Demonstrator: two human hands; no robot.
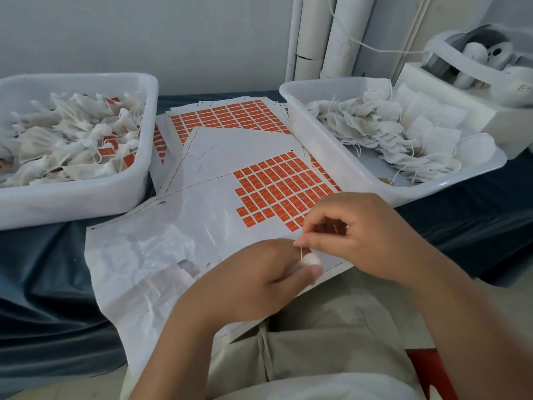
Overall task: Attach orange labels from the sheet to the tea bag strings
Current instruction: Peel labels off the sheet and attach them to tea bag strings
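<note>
Left hand [253, 272] is down by the near edge of the table [43, 269], gripping a small white tea bag [310, 260]. Right hand [354, 229] sits just above it, fingertips pinching the thin white string [301, 253] that sticks up from the bag. Both are over the crinkled white backing sheet [178, 226], which hangs off that near edge with its orange rectangular labels [277, 189] left on the far-right part. White plastic tub of labelled bags [72, 197] sits at the left edge, white plastic tub of plain bags [360, 180] at the right.

White pipes [311, 39], white machine [450, 90], blue tablecloth [43, 269], red stool [432, 368]
</note>
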